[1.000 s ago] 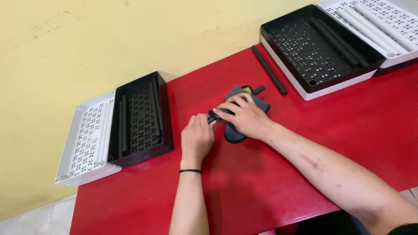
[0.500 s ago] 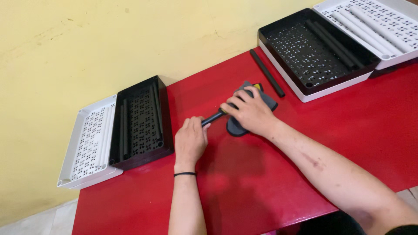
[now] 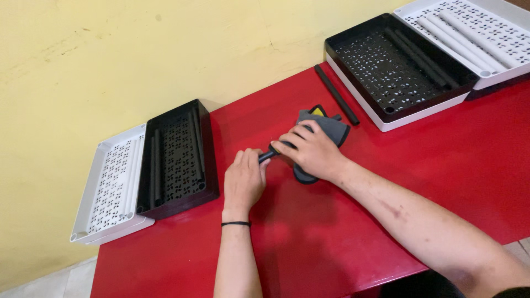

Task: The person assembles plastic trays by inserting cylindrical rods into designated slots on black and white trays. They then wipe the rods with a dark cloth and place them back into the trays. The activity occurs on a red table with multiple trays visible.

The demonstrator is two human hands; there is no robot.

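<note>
Grey tool: a dark grey tool [image 3: 323, 132] with a small yellow patch lies on the red table [image 3: 441, 160], near the middle. It looks like a hand cutter, but I cannot tell for sure.
Black rod: a thin black rod [image 3: 266, 155] sticks out from under the right hand toward the left hand. Only a short bit of it shows.
Right hand: the right hand [image 3: 312, 150] lies on top of the grey tool. Its fingers are bent and press down on the tool and the rod.
Left hand: the left hand [image 3: 244, 181] is just beside the end of the rod. Its fingers are curled in, and the tips touch the rod.
Wristband: a thin black band [image 3: 236, 223] goes round the left wrist.
Loose rod: one long black rod [image 3: 337, 95] lies on the table, just behind the tool.
Left trays: a black tray [image 3: 178, 157] with holes and black rods sits on a white tray [image 3: 107, 187].
Right trays: another black tray [image 3: 397, 69] with black rods rests on a white one, beside a white tray [image 3: 469, 33] with white rods.
Wall: a yellow wall [image 3: 138, 49] is behind the table.
</note>
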